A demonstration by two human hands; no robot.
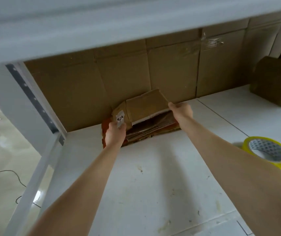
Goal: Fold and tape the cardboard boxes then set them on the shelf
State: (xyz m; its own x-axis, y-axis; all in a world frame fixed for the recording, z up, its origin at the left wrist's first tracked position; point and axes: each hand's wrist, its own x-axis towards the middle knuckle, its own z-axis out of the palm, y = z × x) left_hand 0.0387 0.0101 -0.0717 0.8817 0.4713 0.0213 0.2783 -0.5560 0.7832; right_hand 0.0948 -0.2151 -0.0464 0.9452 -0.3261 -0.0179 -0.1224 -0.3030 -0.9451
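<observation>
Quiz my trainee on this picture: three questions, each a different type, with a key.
1. True or false: the left hand and right hand both grip the flat cardboard box.
2. The tape roll lies: A) on the white shelf board; B) on the held box; C) in the left hand.
3. Fill in: under the held box lies a ___ of flattened cartons.
Key: 1 true; 2 A; 3 stack.

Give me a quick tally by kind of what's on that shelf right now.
Flat box, held by left hand and right hand: 1
Pile of flat cardboard under it: 1 (sheets too blurred to count)
Made-up box, far right: 1
Tape roll: 1
Total: 4
</observation>
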